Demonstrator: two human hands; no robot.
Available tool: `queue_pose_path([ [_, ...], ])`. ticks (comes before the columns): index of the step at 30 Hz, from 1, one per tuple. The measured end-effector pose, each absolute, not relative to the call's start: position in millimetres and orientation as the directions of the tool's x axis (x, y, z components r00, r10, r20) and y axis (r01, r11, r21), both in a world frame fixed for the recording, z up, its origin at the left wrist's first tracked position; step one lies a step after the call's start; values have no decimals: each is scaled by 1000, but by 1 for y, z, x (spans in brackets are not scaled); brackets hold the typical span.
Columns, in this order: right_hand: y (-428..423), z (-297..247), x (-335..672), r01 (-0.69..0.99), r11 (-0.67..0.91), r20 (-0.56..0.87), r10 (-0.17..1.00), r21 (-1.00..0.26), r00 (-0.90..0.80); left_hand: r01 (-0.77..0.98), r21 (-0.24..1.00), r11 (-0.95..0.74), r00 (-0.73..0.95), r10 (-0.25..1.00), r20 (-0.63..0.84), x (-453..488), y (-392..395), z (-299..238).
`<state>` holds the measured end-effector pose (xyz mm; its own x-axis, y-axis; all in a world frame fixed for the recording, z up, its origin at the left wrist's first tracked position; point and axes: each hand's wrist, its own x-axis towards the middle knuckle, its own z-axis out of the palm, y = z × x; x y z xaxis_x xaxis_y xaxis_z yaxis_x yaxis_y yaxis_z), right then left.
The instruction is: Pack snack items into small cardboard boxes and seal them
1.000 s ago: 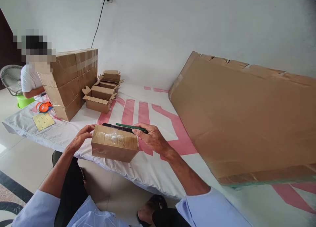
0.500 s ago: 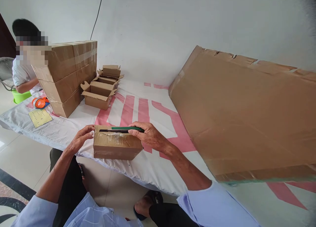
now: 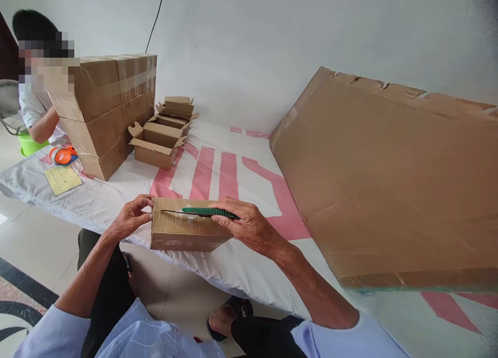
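- The white and pink table (image 3: pixel 252 270) stands against a pale wall (image 3: pixel 241 41).
- By its left end are another person (image 3: pixel 35 109) and a tall box stack (image 3: pixel 103 96).
- A small taped box (image 3: pixel 187 241) sits at the front edge.
- The left hand (image 3: pixel 134 215) is bent, fingertips on the box's left end; I can't tell if it grips.
- The right hand (image 3: pixel 249 220) pinches a green cutter (image 3: pixel 206 211) over the box top, thin tip pointing left.

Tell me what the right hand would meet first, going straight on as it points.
Probably the left hand, green utility knife leading; whether its blade touches the taped cardboard box below is unclear.
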<state>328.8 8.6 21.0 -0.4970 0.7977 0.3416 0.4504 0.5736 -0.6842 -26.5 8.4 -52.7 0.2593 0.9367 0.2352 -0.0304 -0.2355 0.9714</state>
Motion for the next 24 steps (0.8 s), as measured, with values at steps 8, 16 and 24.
queue_pose_path([
  [8, 28, 36, 319, 456, 564, 314, 799, -689, -513, 5, 984, -177, 242, 955, 171, -23, 8, -42],
  [16, 30, 53, 313, 460, 537, 269, 806, -707, -528, 57, 987, -148, 205, 970, 134, -19, 8, -33],
  [24, 29, 61, 314, 459, 542, 281, 806, -704, -521, 53, 990, -128, 197, 974, 116, -14, 4, -25],
])
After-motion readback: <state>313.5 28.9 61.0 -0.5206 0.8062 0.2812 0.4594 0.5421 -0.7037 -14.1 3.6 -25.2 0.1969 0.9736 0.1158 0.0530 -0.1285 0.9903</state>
